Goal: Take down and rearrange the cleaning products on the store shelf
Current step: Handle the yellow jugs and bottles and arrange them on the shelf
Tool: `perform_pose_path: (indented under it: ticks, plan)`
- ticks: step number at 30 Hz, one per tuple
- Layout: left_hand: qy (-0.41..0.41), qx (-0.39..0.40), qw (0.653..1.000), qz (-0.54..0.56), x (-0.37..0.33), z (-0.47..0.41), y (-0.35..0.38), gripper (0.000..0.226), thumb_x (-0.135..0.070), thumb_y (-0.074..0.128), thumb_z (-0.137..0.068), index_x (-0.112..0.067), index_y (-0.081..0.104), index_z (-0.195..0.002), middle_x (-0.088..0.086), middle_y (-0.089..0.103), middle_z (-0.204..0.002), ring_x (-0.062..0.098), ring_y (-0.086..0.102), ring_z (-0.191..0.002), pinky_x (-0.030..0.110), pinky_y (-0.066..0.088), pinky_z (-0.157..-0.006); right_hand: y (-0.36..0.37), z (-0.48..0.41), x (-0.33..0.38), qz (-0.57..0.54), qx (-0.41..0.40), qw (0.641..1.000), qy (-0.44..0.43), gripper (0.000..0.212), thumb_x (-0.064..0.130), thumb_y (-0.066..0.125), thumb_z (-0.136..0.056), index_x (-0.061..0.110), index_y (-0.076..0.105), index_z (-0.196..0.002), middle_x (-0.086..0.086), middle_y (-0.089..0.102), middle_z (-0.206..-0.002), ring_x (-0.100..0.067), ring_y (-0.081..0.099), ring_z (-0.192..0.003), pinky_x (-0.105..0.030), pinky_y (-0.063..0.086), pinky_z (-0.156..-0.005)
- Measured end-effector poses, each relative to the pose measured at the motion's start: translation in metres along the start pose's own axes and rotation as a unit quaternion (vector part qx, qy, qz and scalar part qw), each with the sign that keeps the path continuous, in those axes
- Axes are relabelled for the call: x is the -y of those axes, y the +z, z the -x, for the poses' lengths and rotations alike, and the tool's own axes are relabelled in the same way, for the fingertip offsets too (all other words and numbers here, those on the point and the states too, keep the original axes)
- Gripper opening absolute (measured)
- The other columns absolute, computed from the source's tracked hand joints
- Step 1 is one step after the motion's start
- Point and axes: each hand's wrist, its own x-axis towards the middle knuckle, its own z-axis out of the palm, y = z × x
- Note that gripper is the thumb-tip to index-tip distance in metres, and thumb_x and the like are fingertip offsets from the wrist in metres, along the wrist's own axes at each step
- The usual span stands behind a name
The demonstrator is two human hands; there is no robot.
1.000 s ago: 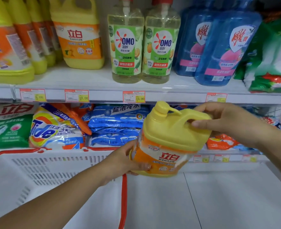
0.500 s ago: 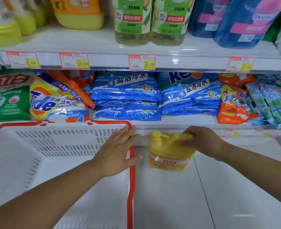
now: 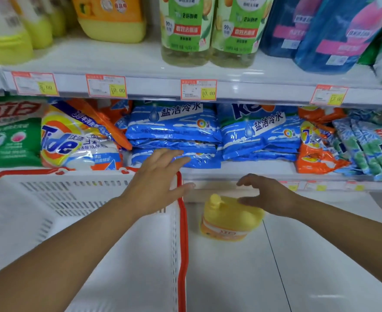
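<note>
1 yellow detergent jug [image 3: 229, 218] stands upright on the white bottom shelf [image 3: 320, 255], just right of the white basket [image 3: 183, 221] with the red rim and apart from it. Its cap sits at the left end and its moulded handle runs rightward, so the long axis across the top points toward the right hand [image 3: 268, 195]. That hand is the nearer of the 2 hands. It hangs at the handle end with relaxed, parted fingers and clasps nothing; whether the thumb grazes the plastic I cannot tell. The left hand [image 3: 156, 176] is well apart from the jug, spread flat and empty over the basket's far right corner, in front of the blue bags [image 3: 174, 129]. Any next grasp looks easiest from the right, along the handle. On the jug's orange label, 立白 shows in red. The blue bags read 盐洁冷水, and the stack [image 3: 259, 129] beside them begins "Ke". Further left lie a Tide bag [image 3: 73, 140] and a green bag [image 3: 10, 131] marked 立白. On the shelf edge above, 2 price tags [image 3: 106, 86] read 10.00 and 1 more [image 3: 35, 83] looks like 8.00. The green-labelled bottles [image 3: 185, 25] overhead show 99%, the rest being blurred.
</note>
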Motion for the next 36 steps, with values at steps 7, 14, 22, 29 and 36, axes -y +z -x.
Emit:
perform_pose_path:
  ticks: [7,14,22,29,36]
  plan:
    - [-0.073,-0.343,0.935,-0.050,0.059,-0.056,-0.117,0.054,-0.050,0.056,-0.085,-0.018,0.060,-0.127,0.003,0.056,-0.132,0.026,0.043,-0.127,0.038,0.033,-0.109,-0.063,-0.004,0.171,-0.201,-0.244,0.913,-0.258,0.021,0.011,0.064,-0.093,0.031,0.065,-0.101,0.015,0.071,-0.102,0.004,0.065,-0.098,-0.007,0.046,-0.083]
    - [-0.186,-0.314,0.930,-0.045,0.138,-0.054,-0.135,0.081,-0.079,0.039,-0.080,-0.026,0.048,-0.140,0.003,0.033,-0.157,0.022,0.005,-0.151,0.045,-0.002,-0.122,-0.092,-0.106,0.313,-0.248,-0.221,0.881,-0.337,0.035,0.015,0.064,-0.095,0.023,0.055,-0.127,0.012,0.065,-0.120,0.000,0.061,-0.112,-0.018,0.048,-0.096]
    - [-0.141,-0.347,0.926,-0.047,0.154,-0.054,-0.122,0.066,-0.078,0.030,-0.088,-0.034,0.049,-0.133,-0.005,0.045,-0.143,0.021,0.019,-0.148,0.042,-0.003,-0.122,-0.118,-0.226,0.372,-0.338,-0.298,0.865,-0.222,0.099,0.013,0.094,-0.057,0.021,0.039,-0.139,0.000,0.064,-0.127,-0.019,0.063,-0.113,-0.041,0.054,-0.096]
    - [-0.136,-0.356,0.924,-0.048,0.156,-0.054,-0.120,0.063,-0.075,0.040,-0.088,-0.033,0.048,-0.134,-0.005,0.045,-0.144,0.021,0.019,-0.148,0.045,0.000,-0.122,-0.113,-0.241,0.370,-0.331,-0.361,0.842,-0.227,0.121,0.046,0.097,-0.035,0.024,0.038,-0.139,0.000,0.056,-0.133,-0.019,0.056,-0.123,-0.045,0.050,-0.103]
    - [-0.145,-0.344,0.927,-0.043,0.155,-0.053,-0.122,0.061,-0.074,0.040,-0.088,-0.034,0.049,-0.133,-0.005,0.046,-0.144,0.020,0.021,-0.147,0.044,-0.001,-0.121,-0.121,-0.216,0.371,-0.268,-0.288,0.890,-0.230,0.120,0.041,0.099,-0.041,0.022,0.034,-0.141,0.002,0.058,-0.132,-0.020,0.058,-0.121,-0.044,0.052,-0.099]
